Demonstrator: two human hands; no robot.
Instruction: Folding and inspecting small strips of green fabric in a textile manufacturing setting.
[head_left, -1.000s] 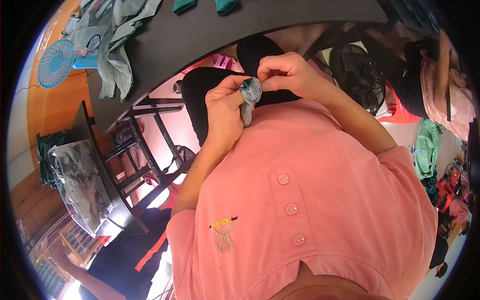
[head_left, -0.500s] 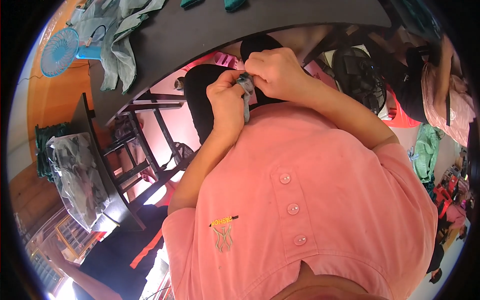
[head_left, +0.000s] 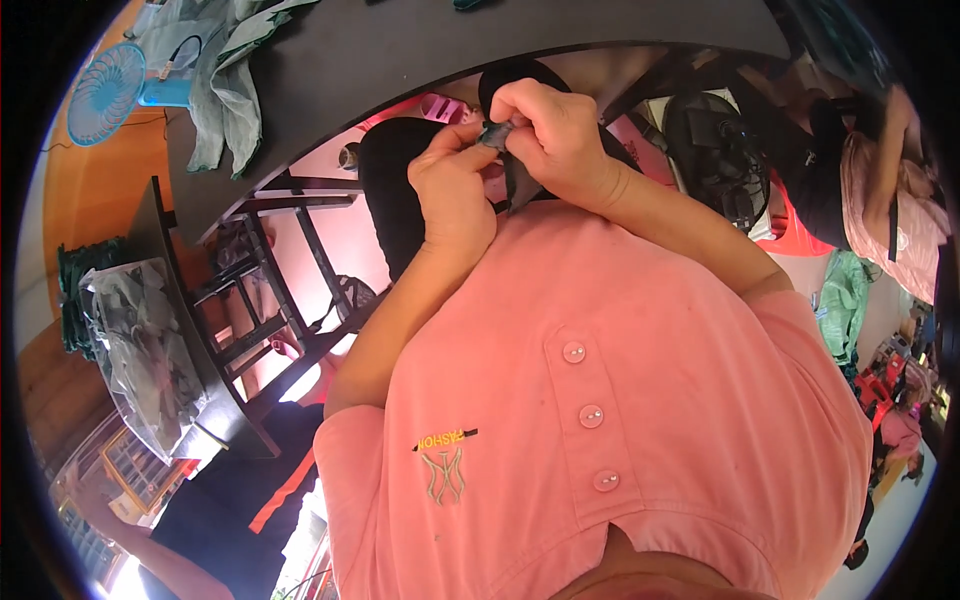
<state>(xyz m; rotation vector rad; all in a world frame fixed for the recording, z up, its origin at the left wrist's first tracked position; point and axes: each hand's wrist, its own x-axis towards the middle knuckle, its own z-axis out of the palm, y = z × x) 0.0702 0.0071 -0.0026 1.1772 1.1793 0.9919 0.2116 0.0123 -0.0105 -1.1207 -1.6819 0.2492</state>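
Observation:
My left hand (head_left: pixel 455 190) and my right hand (head_left: pixel 552 135) meet just above my pink shirt, below the dark table's edge (head_left: pixel 420 75). Both pinch a small piece of dark grey-green fabric (head_left: pixel 497 135) between their fingertips. A thin dark strip of it hangs down between the hands. Most of the piece is hidden by my fingers.
A blue fan (head_left: pixel 105 92) and grey-green cloth (head_left: pixel 225 70) lie on the table's far left. A clear bag of cloth pieces (head_left: pixel 145 350) sits on a side table at left. A black bag (head_left: pixel 715 155) and another person in pink (head_left: pixel 885 200) are at right.
My hands have moved up and closer together. The grey piece that showed between them a second ago is now mostly covered by my fingers.

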